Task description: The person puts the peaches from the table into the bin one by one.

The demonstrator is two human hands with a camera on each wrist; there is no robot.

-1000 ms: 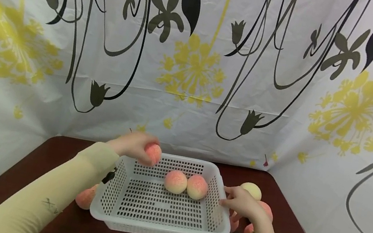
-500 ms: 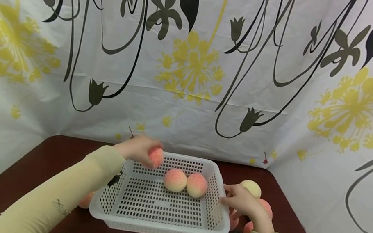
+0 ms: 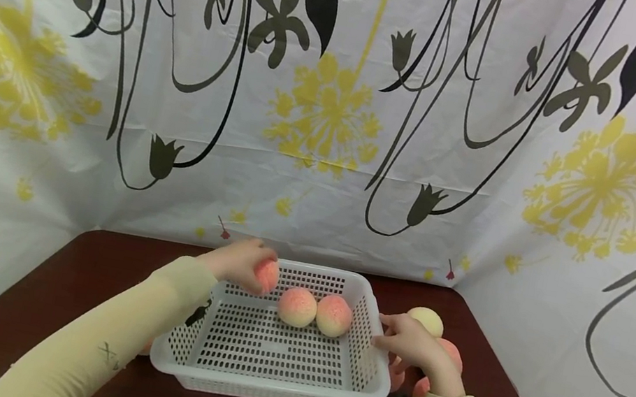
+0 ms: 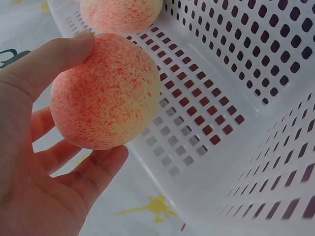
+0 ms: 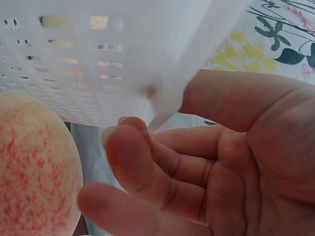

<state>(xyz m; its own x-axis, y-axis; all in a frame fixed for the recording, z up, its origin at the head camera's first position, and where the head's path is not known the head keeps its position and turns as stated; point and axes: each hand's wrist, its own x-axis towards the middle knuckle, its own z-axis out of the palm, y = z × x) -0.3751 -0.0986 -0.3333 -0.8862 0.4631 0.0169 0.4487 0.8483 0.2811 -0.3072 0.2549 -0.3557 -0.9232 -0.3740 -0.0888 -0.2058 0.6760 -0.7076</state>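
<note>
My left hand (image 3: 239, 264) holds a pink-and-cream peach (image 4: 106, 93) between thumb and fingers. In the head view it is over the back left part of a white perforated plastic basket (image 3: 266, 384). Two more peaches lie side by side inside, a left one (image 3: 297, 307) and a right one (image 3: 334, 316). On the other side, my right hand (image 3: 414, 343) grips the basket's right rim. The right wrist view shows the thumb (image 5: 221, 98) on one side of that rim and fingers (image 5: 130, 157) under it, close to a peach (image 5: 34, 167) outside the basket.
Several peaches lie right of the basket, among them a pale yellow one (image 3: 426, 320) and a pink one (image 3: 450, 353), partly behind the right hand. Another peach (image 3: 146, 346) shows at the left, mostly hidden by the sleeve. A flower-print curtain (image 3: 313, 226) surrounds the dark red table (image 3: 115, 262).
My left hand has moved slightly right with the peach and a little lower at the basket's back left. The right hand stays on the rim.
</note>
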